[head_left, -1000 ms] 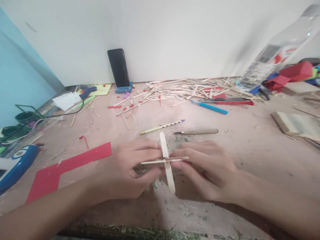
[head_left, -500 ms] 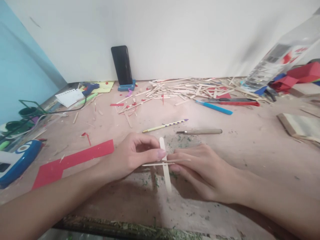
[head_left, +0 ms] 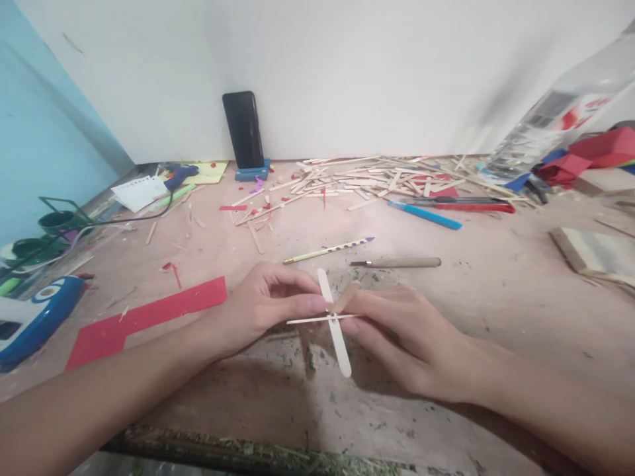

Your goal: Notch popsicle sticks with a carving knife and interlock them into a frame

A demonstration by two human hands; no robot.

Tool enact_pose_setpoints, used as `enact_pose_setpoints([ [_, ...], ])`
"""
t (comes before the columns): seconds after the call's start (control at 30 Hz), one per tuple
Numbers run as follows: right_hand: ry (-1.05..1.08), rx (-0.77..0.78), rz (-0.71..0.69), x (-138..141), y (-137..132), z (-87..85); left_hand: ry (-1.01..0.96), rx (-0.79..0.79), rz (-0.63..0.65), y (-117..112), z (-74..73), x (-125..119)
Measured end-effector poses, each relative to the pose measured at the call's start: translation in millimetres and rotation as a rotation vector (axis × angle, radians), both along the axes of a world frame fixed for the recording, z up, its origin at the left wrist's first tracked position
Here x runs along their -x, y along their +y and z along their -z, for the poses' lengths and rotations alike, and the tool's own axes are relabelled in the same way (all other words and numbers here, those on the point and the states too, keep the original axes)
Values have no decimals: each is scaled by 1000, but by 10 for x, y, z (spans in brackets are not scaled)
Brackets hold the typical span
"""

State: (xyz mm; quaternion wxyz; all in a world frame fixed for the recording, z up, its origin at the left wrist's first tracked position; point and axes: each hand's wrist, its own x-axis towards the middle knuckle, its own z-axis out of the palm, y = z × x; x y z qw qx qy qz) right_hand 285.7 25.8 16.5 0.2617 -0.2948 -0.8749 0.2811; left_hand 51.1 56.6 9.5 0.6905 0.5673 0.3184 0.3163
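Between my two hands, a few popsicle sticks cross each other above the table. One popsicle stick [head_left: 340, 347] slants from upper left to lower right. Another, a thin stick seen edge-on [head_left: 307, 321], crosses it sideways. A short darker piece of stick [head_left: 347, 295] rises at an angle by my right fingertips. My left hand [head_left: 278, 301] is closed, its thumb and fingers pinching the sticks near the crossing. From the other side my right hand [head_left: 397, 330] is closed on them too, thumb below and fingers above. How the sticks join is partly hidden.
Beyond my hands lie a pencil [head_left: 327, 250] and a wooden-handled carving tool [head_left: 397, 262]. Red paper [head_left: 163, 314] is at left. Farther back are a pile of sticks [head_left: 367, 178], a blue cutter [head_left: 431, 215], a phone [head_left: 243, 129] and a bottle [head_left: 546, 125].
The crossed sticks have turned slightly, the lower end of the slanted one swinging right. The darker piece, earlier lying nearly level, now points up and right. Both hands stay close to the same place.
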Motion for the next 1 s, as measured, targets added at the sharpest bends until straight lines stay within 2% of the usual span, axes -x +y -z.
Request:
enact_pose_setpoints([
  [0.2,33,21,50,20,2,-2,-6,-4,-9,-9,46,26],
  [0.33,44,-20,99,37,3,-13,-22,-71,-85,3,74,61],
  [0.47,31,-23,139,40,-7,-28,-20,-200,-130,-15,28,76],
  [0.6,64,-45,105,36,-3,-12,82,-404,-146,-63,-16,58],
  [0.77,54,-119,117,33,-6,19,153,-612,-116,-63,-3,39],
  [0.93,145,-113,289,32,-30,8,150,-759,-167,-50,-25,28],
  [1.0,176,-123,298,30,-32,-4,155,-816,-167,-57,-31,31],
])
